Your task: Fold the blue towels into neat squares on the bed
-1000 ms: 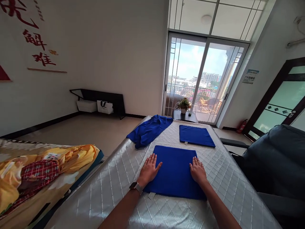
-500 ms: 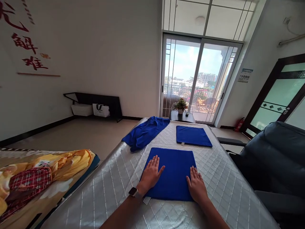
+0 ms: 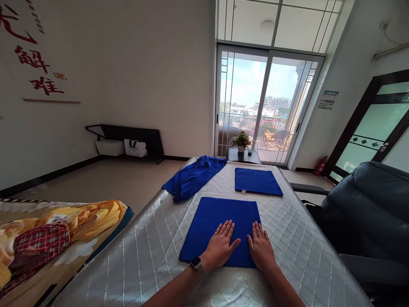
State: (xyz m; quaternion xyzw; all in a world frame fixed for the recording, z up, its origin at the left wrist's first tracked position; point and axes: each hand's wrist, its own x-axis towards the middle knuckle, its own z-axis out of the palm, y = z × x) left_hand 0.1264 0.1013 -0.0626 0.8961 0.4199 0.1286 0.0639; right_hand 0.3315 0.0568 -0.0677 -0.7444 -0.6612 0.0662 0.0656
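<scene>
A flat blue cloth square (image 3: pixel 204 226) lies on the silver quilted surface (image 3: pixel 153 243). My left hand (image 3: pixel 221 245), with a watch (image 3: pixel 196 262) on its wrist, rests palm down on the lower middle of the square, fingers spread a little. My right hand (image 3: pixel 261 247) lies flat at the square's right edge, its thumb on the cloth. Neither hand grips anything. Beyond sits a second flat blue square (image 3: pixel 258 181) with a small white tag. To its left lies a crumpled blue cloth (image 3: pixel 194 177).
On the left is a bed (image 3: pixel 79 251) with yellow and red plaid cloth. A dark armchair (image 3: pixel 367 209) stands at the right. Behind the far end is a small table (image 3: pixel 234 157) with a potted plant (image 3: pixel 241 140), before glass doors.
My left hand has slid right across the blue square, from its left side toward my right hand. My right hand has barely moved. The square's lower left corner is now uncovered.
</scene>
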